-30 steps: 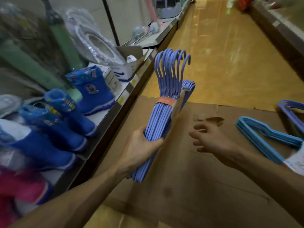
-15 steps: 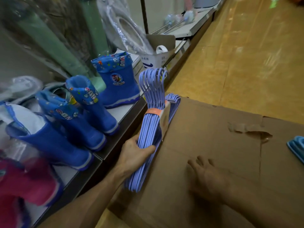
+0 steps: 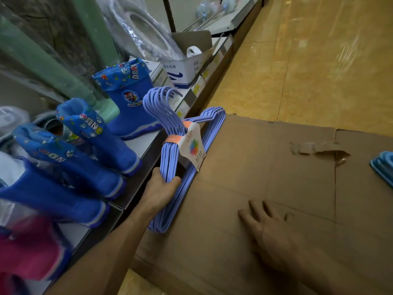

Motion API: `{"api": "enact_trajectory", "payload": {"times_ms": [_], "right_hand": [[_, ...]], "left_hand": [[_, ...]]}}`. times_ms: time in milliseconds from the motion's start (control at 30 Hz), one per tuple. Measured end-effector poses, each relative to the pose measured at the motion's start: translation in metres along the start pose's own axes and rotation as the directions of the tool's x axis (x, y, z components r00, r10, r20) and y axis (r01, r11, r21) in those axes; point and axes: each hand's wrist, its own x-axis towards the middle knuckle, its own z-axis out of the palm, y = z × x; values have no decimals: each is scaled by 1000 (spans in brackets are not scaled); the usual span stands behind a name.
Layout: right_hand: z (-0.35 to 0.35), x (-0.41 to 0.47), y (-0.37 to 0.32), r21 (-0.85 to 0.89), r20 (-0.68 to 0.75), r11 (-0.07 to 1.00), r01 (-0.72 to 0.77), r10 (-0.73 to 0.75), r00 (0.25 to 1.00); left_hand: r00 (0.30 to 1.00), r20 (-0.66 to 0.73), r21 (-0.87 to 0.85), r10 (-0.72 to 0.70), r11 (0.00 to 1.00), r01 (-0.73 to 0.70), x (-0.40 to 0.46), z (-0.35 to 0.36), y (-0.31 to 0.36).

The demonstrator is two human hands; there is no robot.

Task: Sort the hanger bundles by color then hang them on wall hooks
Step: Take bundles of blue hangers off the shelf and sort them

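Observation:
A bundle of lilac hangers (image 3: 170, 158), bound by an orange band and a white paper label, lies along the left edge of a flattened brown cardboard sheet (image 3: 265, 167). Its hooks point up toward the shelf. My left hand (image 3: 159, 192) is closed around the bundle's middle. Flat on the cardboard to the right rests my right hand (image 3: 270, 228), palm down, fingers spread, holding nothing. A corner of a teal-blue hanger bundle (image 3: 382, 169) shows at the right edge of the view. No wall hooks are visible.
A low shelf (image 3: 144, 143) on the left carries several blue children's rain boots (image 3: 127, 99) and a pink one (image 3: 27, 252). Behind stand a white shoe box (image 3: 187, 71) and plastic-wrapped goods. Yellow floor (image 3: 308, 60) stretches beyond the cardboard.
My left hand has lowered the lilac bundle from mid-air to the cardboard's left edge. My right hand dropped flat onto the cardboard. The view swung left, leaving only a corner of the teal hangers.

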Motion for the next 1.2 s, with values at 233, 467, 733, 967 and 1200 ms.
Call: {"api": "enact_trajectory", "payload": {"times_ms": [233, 467, 733, 967, 1200], "right_hand": [[3, -3, 2, 26, -16, 999, 22, -22, 1000], [5, -26, 31, 152, -123, 983, 106, -88, 988], [-29, -95, 123, 423, -420, 906, 31, 166, 892], [-30, -171, 202, 481, -624, 876, -18, 357, 695], [-30, -252, 282, 567, -679, 816, -113, 541, 497]], "left_hand": [[999, -37, 109, -36, 993, 40, -1, -4, -4], [998, -56, 299, 39, 954, -20, -20, -6, 0], [830, 20, 220, 558, 807, -548, -82, 12, 63], [611, 181, -30, 771, 625, -780, -137, 80, 164], [451, 288, -285, 845, 525, -802, -205, 146, 250]]}}
